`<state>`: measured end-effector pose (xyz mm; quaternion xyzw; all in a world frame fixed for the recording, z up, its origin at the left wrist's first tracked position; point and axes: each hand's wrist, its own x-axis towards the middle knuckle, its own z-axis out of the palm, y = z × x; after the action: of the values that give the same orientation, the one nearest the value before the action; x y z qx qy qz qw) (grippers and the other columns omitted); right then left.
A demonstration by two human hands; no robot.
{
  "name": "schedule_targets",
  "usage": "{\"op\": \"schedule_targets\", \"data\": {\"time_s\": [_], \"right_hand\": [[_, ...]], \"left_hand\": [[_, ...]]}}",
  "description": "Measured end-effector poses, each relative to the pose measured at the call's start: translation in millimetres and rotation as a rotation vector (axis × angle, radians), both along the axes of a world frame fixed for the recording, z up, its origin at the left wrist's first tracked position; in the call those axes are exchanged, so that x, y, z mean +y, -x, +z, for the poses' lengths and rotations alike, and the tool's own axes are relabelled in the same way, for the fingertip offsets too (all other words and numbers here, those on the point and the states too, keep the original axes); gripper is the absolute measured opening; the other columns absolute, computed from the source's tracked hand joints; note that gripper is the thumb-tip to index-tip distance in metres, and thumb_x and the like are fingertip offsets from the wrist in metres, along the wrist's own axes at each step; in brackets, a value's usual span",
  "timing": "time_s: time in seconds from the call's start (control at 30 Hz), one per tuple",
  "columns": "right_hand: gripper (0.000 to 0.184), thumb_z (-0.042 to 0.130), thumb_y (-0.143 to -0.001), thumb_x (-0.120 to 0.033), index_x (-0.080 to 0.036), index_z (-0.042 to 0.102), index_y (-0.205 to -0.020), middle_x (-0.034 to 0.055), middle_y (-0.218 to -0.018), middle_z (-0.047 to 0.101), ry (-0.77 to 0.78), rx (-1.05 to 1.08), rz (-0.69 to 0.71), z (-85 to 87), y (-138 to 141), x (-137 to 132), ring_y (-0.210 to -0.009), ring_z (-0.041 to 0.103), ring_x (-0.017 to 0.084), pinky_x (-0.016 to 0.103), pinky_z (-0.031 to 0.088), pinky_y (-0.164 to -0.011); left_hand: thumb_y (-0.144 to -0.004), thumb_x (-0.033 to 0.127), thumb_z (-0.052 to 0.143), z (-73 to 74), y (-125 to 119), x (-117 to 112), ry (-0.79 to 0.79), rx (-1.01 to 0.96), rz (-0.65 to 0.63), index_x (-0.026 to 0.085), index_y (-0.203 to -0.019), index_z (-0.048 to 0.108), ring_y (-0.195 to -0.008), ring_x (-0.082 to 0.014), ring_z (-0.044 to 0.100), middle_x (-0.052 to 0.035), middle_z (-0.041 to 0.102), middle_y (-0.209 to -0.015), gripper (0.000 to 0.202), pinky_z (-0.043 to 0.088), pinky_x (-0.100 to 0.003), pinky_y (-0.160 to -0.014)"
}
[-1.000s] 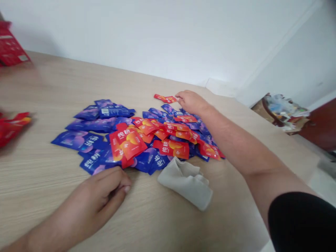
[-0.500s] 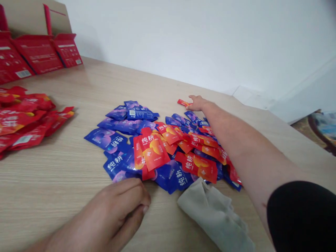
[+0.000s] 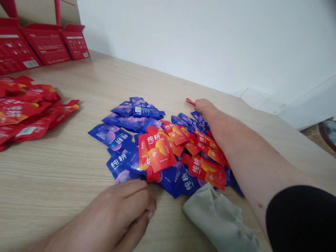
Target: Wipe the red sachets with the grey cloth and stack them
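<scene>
My right hand (image 3: 206, 106) reaches past the pile and is closed on a small red packet (image 3: 190, 102), which sticks out beyond the fingers and is seen nearly edge-on. Below that arm, red-orange packets (image 3: 161, 152) lie on top of blue-purple packets (image 3: 111, 136) in a loose heap. At the heap's near edge my left hand (image 3: 126, 210) rests with its fingers curled in and the thumb against them. Nothing shows in it. A grey-green cloth (image 3: 217, 217) lies crumpled on the table, touching the near right side of the heap.
Another pile of red packets (image 3: 28, 112) lies on the left of the wooden table (image 3: 70, 175). Behind it stand open red cartons (image 3: 47, 43) with cardboard flaps up. A white wall (image 3: 196, 42) runs along the back, and a flat white piece (image 3: 262, 99) lies at the back right.
My right hand has closed further round the red packet, which has turned from showing its face to nearly edge-on. My left hand keeps its curled shape. The whole view has shifted slightly.
</scene>
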<state>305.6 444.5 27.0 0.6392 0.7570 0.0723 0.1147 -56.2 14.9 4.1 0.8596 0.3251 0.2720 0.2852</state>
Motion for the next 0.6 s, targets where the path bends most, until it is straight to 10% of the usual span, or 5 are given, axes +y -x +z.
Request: {"op": "schedule_targets", "data": {"time_s": [0.6], "right_hand": [[0.038,0.069,-0.103,-0.039,-0.019,0.065,-0.135,0.0117,-0.137,0.066,-0.155,-0.16,-0.069,24.3,-36,-31,-0.115,0.069,0.026,0.048,0.061,-0.096]], "left_hand": [[-0.096,0.008,0.05,6.3,-5,6,-0.065,0.03,0.012,0.023,-0.092,0.056,-0.072,-0.0132,0.059,0.0002,0.064,-0.085,0.016,0.044,-0.026,-0.062]]}}
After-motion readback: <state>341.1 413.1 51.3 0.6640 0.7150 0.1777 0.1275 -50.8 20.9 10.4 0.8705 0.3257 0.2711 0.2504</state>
